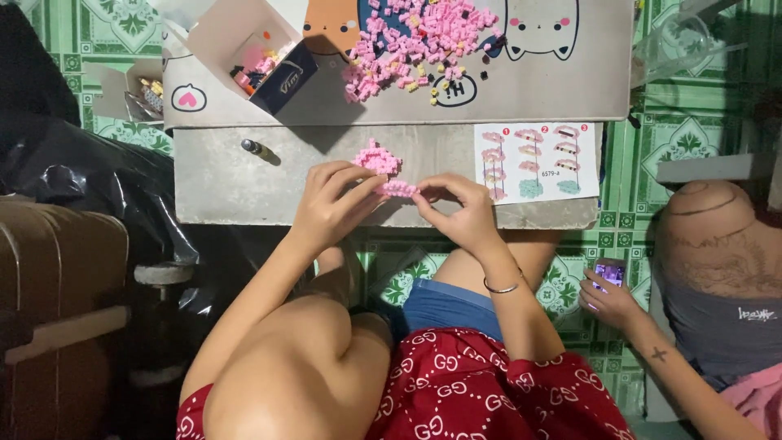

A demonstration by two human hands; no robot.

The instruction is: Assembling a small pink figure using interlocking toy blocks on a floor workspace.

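My left hand (pixel 332 205) and my right hand (pixel 459 210) meet over the front of a low grey board (pixel 220 175). Between their fingertips they pinch a small pink brick assembly (pixel 399 188). Just behind it, touching my left fingers, lies a larger pink brick piece (pixel 376 157). A heap of loose pink bricks (pixel 415 37), with a few yellow and dark ones, is spread farther back on a cartoon-printed board (pixel 562 90). A printed instruction sheet (pixel 536 161) with three numbered steps lies to the right of my right hand.
An open cardboard box (pixel 265 61) with small parts stands at the back left, and a small dark cylinder (pixel 254 147) lies on the grey board. Another person sits at the right, their hand (pixel 611 301) on a phone (pixel 609 274). Black bags and a brown case fill the left.
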